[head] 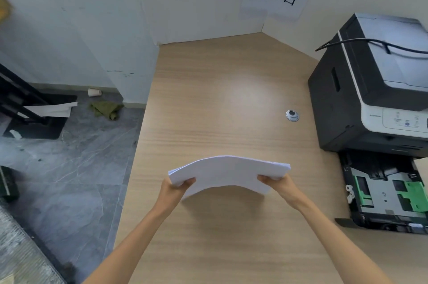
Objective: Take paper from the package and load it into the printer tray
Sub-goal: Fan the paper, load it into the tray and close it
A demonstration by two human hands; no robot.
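A stack of white paper [228, 173] arches upward above the wooden desk [220, 98], held at both ends. My left hand [177, 190] grips its left end and my right hand [281, 187] grips its right end. A dark grey and white printer [370, 89] stands at the desk's right side. Its paper tray [384, 193] is pulled out toward me, showing a bare metal floor and green guides. No paper package is in view.
A round cable grommet [292, 115] sits in the desk left of the printer. A black cable [361, 41] lies across the printer's lid. White partition walls close the desk's back. Left of the desk, on the grey floor, lie a green cloth [106, 109], a paper cup [94, 92] and a black stand [34, 112].
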